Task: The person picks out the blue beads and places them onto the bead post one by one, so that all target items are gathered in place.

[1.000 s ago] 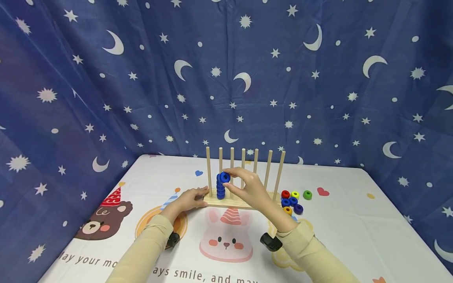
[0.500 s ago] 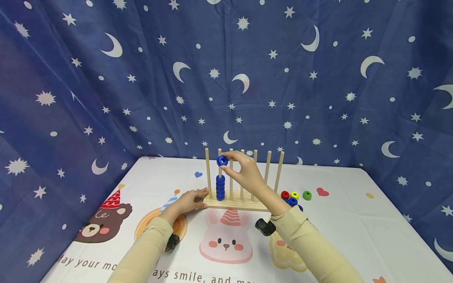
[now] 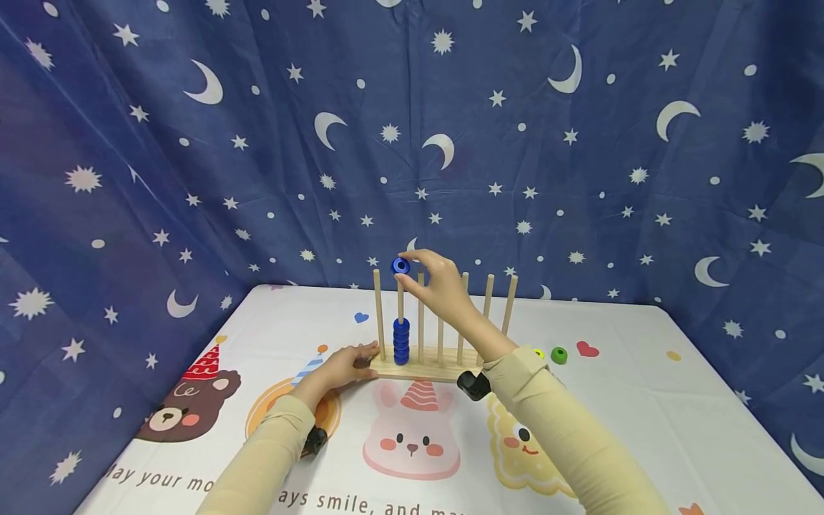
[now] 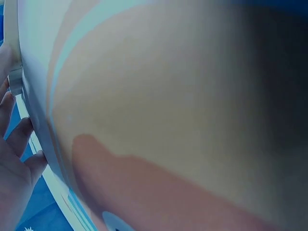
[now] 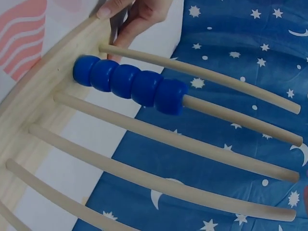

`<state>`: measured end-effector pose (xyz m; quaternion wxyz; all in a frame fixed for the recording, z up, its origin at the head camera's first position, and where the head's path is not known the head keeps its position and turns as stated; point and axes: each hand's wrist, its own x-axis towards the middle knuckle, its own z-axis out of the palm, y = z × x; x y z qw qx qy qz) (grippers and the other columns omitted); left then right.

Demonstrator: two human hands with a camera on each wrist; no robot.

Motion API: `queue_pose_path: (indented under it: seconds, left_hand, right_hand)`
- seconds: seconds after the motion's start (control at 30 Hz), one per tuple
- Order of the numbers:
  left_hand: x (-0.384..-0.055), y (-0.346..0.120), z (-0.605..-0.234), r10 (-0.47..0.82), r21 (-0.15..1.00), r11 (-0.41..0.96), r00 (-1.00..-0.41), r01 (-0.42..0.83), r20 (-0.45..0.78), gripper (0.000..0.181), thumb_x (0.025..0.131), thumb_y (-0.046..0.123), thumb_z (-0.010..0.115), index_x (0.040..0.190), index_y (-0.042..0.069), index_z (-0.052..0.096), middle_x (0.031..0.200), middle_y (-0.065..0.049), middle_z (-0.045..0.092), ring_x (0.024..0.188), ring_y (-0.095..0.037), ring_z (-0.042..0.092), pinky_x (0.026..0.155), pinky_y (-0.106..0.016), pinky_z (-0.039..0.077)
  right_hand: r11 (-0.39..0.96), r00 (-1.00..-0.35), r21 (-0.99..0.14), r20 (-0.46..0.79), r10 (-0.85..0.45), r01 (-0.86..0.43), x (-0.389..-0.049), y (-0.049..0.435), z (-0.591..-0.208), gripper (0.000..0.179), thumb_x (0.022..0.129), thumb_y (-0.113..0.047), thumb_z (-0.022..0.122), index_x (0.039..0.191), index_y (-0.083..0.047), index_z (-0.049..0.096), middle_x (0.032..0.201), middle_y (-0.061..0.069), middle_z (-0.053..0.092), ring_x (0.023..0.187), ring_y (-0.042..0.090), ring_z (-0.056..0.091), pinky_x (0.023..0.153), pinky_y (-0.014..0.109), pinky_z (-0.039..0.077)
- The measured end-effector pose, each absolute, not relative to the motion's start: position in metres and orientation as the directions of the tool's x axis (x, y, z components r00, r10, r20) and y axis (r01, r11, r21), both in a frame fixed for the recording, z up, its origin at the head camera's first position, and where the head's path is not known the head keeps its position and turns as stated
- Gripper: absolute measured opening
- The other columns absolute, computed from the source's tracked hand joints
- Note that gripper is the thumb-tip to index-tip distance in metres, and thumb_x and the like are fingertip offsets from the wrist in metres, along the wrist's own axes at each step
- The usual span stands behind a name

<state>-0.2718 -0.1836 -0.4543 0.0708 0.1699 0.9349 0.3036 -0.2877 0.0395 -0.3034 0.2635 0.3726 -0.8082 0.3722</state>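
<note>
A wooden peg rack (image 3: pixel 431 369) with a row of upright pegs stands on the table. Several blue beads (image 3: pixel 401 342) are stacked on its second peg from the left; the right wrist view shows this blue stack (image 5: pixel 130 83) up close. My right hand (image 3: pixel 447 290) pinches another blue bead (image 3: pixel 400 267) between thumb and fingers, right at that peg's top, its hole facing me. At the rack's left end, my left hand (image 3: pixel 341 365) grips the base, thumb in front and fingers round the end. The left wrist view catches part of the left hand (image 4: pixel 17 163) at its edge.
A green bead (image 3: pixel 559 355) and a partly covered yellow bead (image 3: pixel 538 352) lie right of the rack; the right sleeve (image 3: pixel 566 429) hides the area beside them. A starry blue curtain (image 3: pixel 360 143) hangs behind the printed white tablecloth (image 3: pixel 644 400).
My right hand has lifted the blue bead from beside the stack up to the second peg's top. The right forearm now covers most loose beads. My left hand stays put.
</note>
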Motion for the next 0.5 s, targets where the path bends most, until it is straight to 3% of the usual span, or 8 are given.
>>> queue_pose_path:
  seconds: [0.3,0.5]
  left_hand:
    - [-0.273,-0.185,-0.455,0.383,0.583,0.752,-0.924,0.308,-0.007,0.055,0.085,0.023,0.069,0.133,0.001,0.052,0.146,-0.014,0.041,0.136,-0.039,0.034,0.113,-0.052,0.027]
    - [-0.272,-0.184,-0.454,0.378,0.598,0.745,-0.926,0.296,-0.013,0.054,0.085,0.022,0.069,0.133,0.002,0.052,0.146,-0.014,0.041,0.136,-0.038,0.035,0.113,-0.051,0.028]
  right_hand:
    - [0.455,-0.643,-0.466,0.645,-0.412,-0.759,-0.299,0.037,-0.300,0.032,0.087,-0.015,0.068,0.114,0.002,0.063,0.112,0.016,0.067,0.106,0.027,0.063,0.084,0.038,0.055]
    - [0.473,-0.753,-0.587,0.498,-0.430,-0.657,-0.306,0.037,-0.295,0.032,0.089,-0.019,0.066,0.115,0.000,0.063,0.112,0.015,0.068,0.110,0.027,0.063,0.096,0.037,0.052]
